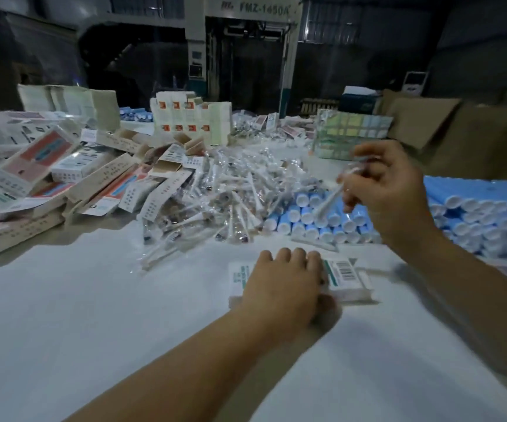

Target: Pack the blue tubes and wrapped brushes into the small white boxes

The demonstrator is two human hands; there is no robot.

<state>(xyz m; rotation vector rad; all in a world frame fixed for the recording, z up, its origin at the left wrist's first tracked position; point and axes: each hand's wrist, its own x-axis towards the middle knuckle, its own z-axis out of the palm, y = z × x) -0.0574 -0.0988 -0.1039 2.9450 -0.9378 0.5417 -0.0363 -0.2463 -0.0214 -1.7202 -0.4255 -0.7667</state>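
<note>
While the left hand is pressing a small white box flat on the table to steady it, the right hand at two o'clock is pinching a wrapped brush over the blue tubes, likely for loading.

Light: dim and bluish; the white table is the brightest part.
Back of the room: very dark; the big machine is only just lit, and its sign is fuzzy.
Shadows: soft dark patches lie on the table under my left hand and along both my arms.
Blur: my right hand is smeared, and so is the wrapped brush in its fingers.
Glare: small shiny spots show on the plastic of the brush pile.
Edges: the picture bends at the sides, so the table curves and the corners go darker.
Sharpness: print on the boxes is too soft to read.
</note>
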